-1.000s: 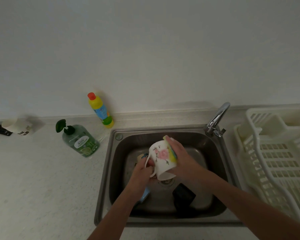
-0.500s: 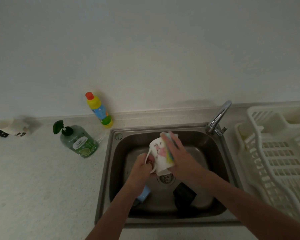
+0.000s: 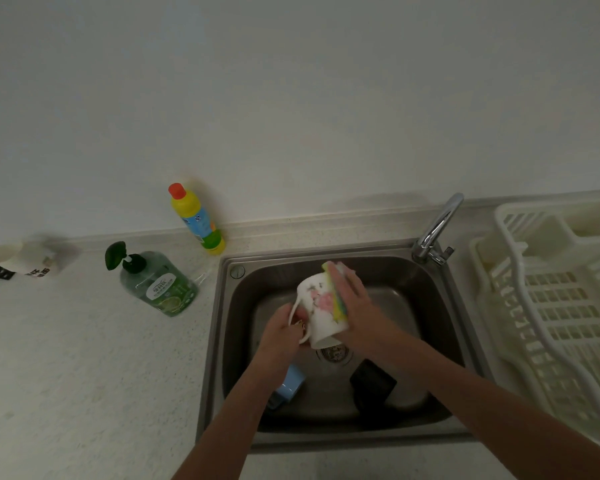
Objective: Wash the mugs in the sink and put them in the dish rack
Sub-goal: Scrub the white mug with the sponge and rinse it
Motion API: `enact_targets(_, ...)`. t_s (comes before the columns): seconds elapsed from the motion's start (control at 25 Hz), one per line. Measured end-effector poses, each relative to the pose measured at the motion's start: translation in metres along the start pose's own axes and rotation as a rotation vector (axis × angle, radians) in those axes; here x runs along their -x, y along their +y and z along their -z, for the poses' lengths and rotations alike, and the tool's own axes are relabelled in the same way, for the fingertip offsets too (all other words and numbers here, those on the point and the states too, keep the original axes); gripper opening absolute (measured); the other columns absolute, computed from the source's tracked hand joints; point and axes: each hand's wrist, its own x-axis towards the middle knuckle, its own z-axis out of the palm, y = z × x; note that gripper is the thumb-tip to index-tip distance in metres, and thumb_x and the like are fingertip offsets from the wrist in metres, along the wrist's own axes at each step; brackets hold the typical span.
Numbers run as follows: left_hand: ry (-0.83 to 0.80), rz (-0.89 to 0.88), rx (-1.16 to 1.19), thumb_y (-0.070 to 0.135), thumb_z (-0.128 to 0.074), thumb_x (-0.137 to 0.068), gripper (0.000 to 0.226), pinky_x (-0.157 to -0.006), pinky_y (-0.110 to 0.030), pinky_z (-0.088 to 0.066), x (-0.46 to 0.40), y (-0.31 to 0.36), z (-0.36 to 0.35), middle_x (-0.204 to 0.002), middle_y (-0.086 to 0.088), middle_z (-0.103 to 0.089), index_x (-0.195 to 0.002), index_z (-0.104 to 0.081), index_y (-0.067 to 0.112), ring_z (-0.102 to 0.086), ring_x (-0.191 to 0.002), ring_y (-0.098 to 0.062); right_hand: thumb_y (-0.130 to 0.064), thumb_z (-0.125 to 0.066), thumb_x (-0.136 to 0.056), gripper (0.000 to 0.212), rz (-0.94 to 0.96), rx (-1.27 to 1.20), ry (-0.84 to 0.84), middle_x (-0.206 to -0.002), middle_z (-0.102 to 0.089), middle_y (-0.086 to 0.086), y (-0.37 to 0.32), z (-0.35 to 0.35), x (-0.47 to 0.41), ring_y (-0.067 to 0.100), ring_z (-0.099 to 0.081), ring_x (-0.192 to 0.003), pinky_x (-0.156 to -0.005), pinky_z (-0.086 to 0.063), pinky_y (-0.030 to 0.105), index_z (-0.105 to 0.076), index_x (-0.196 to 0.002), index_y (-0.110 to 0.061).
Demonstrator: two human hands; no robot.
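Observation:
Over the steel sink (image 3: pixel 238 327) I hold a white mug with a pink flower print (image 3: pixel 317 306), tilted with its mouth toward me. My left hand (image 3: pixel 281 329) grips its handle. My right hand (image 3: pixel 357 304) presses a yellow-green sponge (image 3: pixel 336 296) flat against the mug's right side. A light blue mug (image 3: pixel 291 384) lies on the sink floor under my left forearm, and a black mug (image 3: pixel 373 381) lies near the drain at the front right. The white dish rack (image 3: pixel 548 299) stands right of the sink.
A chrome tap (image 3: pixel 437 226) rises at the sink's back right corner. On the counter to the left stand a green pump soap bottle (image 3: pixel 156 282) and a yellow bottle with a red cap (image 3: pixel 196 220) by the wall. A white cup (image 3: pixel 21 259) sits far left.
My right hand has slid the sponge along the mug's side, and the mug has turned slightly in my left hand. Both hands stay over the sink.

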Motion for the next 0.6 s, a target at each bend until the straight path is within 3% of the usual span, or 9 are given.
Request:
enact_targets(0.08,0.008,0.014,0.146,-0.011,-0.036,-0.091,0.025,-0.086,-0.056,-0.057,0.004,0.001,0.006,-0.111,-0.018,-0.068,-0.102,-0.056,0.000,-0.067,-0.104,-0.031,-0.029,-0.071,-0.083,0.098,-0.071,-0.239,0.017,-0.161,-0.021,-0.001,0.002,0.000,0.011,0.018,-0.026,-0.147,-0.116,-0.035,0.045,-0.004,-0.154,-0.034)
enact_targets(0.16,0.033,-0.011,0.105,-0.009,-0.036,-0.093,0.022,-0.078,-0.044,-0.061,0.004,0.003,0.007,-0.111,-0.014,-0.067,-0.104,-0.054,-0.002,-0.067,-0.104,-0.027,-0.028,-0.058,-0.090,0.088,0.004,-0.066,0.018,-0.165,-0.006,-0.003,-0.004,-0.010,0.025,0.017,-0.008,-0.151,-0.120,-0.027,0.047,0.001,-0.154,-0.035)
enact_targets(0.24,0.027,-0.042,-0.025,-0.006,-0.037,-0.095,0.026,-0.072,-0.032,-0.060,0.004,0.003,0.003,-0.109,-0.011,-0.064,-0.108,-0.057,0.005,-0.065,-0.101,-0.023,-0.035,-0.040,-0.093,0.077,0.132,0.252,0.055,-0.165,0.012,0.004,-0.010,-0.024,0.030,0.028,0.009,-0.151,-0.122,-0.018,0.047,0.002,-0.157,-0.027)
enact_targets(0.28,-0.005,-0.059,-0.081,-0.005,-0.038,-0.095,0.028,-0.072,-0.030,-0.058,0.004,0.002,0.002,-0.109,-0.011,-0.064,-0.108,-0.058,0.009,-0.065,-0.100,-0.023,-0.037,-0.039,-0.091,0.080,0.196,0.410,0.089,-0.165,0.012,0.008,-0.013,-0.027,0.028,0.036,0.011,-0.150,-0.122,-0.017,0.052,0.001,-0.158,-0.022)
enact_targets(0.36,-0.081,-0.068,-0.150,-0.005,-0.039,-0.093,0.027,-0.075,-0.032,-0.057,0.004,0.001,0.001,-0.108,-0.013,-0.064,-0.102,-0.059,0.012,-0.065,-0.099,-0.025,-0.036,-0.058,-0.086,0.095,0.245,0.523,0.127,-0.165,0.007,0.010,-0.016,-0.022,0.016,0.037,0.012,-0.150,-0.121,-0.015,0.056,0.000,-0.158,-0.016)
enact_targets(0.48,-0.152,-0.017,-0.039,-0.007,-0.040,-0.093,0.028,-0.084,-0.049,-0.059,0.002,-0.001,0.006,-0.110,-0.018,-0.067,-0.109,-0.059,0.005,-0.067,-0.102,-0.031,-0.030,-0.080,-0.076,0.118,0.038,0.165,0.050,-0.164,0.006,-0.003,-0.010,-0.004,0.009,0.015,0.007,-0.149,-0.121,-0.017,0.041,0.007,-0.155,-0.027)
enact_targets(0.56,-0.129,0.013,0.127,-0.011,-0.039,-0.090,0.027,-0.088,-0.057,-0.056,0.002,-0.002,0.008,-0.112,-0.022,-0.068,-0.111,-0.055,-0.004,-0.068,-0.104,-0.034,-0.025,-0.079,-0.080,0.113,-0.152,-0.227,0.009,-0.164,-0.004,-0.006,-0.005,0.001,0.014,0.016,-0.012,-0.150,-0.119,-0.029,0.045,0.006,-0.153,-0.039)
enact_targets(0.6,-0.112,0.026,0.189,-0.012,-0.038,-0.089,0.027,-0.088,-0.058,-0.055,0.004,-0.001,0.008,-0.111,-0.021,-0.068,-0.109,-0.054,-0.004,-0.068,-0.104,-0.034,-0.023,-0.075,-0.083,0.107,-0.183,-0.281,0.014,-0.164,-0.008,-0.005,-0.006,0.001,0.018,0.016,-0.016,-0.150,-0.118,-0.031,0.047,0.005,-0.152,-0.041)
